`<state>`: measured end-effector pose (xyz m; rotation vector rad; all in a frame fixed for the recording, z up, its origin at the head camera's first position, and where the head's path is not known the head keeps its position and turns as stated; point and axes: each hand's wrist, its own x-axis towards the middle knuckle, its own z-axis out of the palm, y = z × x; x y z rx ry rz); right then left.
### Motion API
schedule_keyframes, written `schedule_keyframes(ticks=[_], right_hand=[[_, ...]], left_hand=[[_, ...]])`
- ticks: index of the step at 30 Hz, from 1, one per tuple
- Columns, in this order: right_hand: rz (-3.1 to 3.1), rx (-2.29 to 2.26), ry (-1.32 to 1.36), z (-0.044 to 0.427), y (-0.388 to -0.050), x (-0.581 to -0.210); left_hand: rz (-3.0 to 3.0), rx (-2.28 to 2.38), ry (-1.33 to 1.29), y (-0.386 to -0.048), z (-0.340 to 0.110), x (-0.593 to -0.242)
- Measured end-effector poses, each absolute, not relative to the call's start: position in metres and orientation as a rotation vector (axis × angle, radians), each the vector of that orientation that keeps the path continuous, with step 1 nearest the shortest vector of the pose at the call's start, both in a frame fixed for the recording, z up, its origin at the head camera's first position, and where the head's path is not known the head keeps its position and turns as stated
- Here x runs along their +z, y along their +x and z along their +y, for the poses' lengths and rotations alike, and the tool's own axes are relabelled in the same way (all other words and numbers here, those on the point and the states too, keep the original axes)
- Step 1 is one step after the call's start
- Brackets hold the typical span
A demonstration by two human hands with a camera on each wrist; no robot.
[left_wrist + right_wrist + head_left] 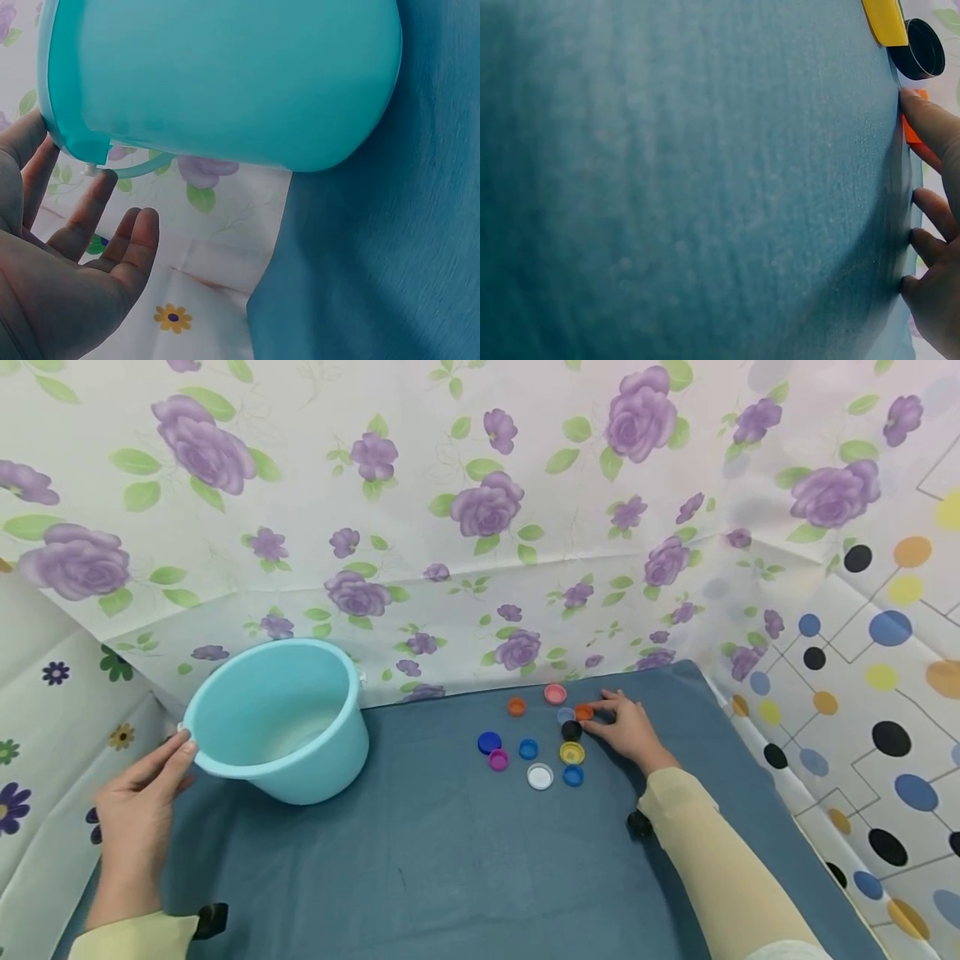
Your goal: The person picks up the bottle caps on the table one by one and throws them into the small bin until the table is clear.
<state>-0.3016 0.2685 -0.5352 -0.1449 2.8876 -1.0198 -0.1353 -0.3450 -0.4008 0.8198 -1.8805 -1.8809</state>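
A light blue plastic bucket [330,764] stands upright on the left of the blue cloth. My left hand [138,814] pinches its rim between thumb and forefinger; in the left wrist view the other fingers spread beside the bucket handle [142,169]. At the right, my right hand [630,731] grips an orange bottle cap [583,712] between thumb and forefinger, low at the cloth. Close by lie a black cap [572,732], a pale translucent cap [566,715] and a yellow cap [572,752]. The right wrist view shows the held orange cap [912,132] partly covered by fingers.
More caps lie around: a pink one [555,694], another orange one [516,706], a dark blue one [489,742], a magenta one [498,760], a white one [540,776] and smaller blue ones [528,748]. A flowered sheet [420,568] hangs behind the cloth-covered table [450,877].
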Motion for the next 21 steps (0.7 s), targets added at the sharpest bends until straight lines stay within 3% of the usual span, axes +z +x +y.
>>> schedule_keyframes(ticks=[21], right_hand=[[2.881,-1.067,-0.056,0.2679,-0.2997,-0.5272]], left_hand=[[-1.959,-1.878,0.826,-0.1338,-0.3447,-0.4027]])
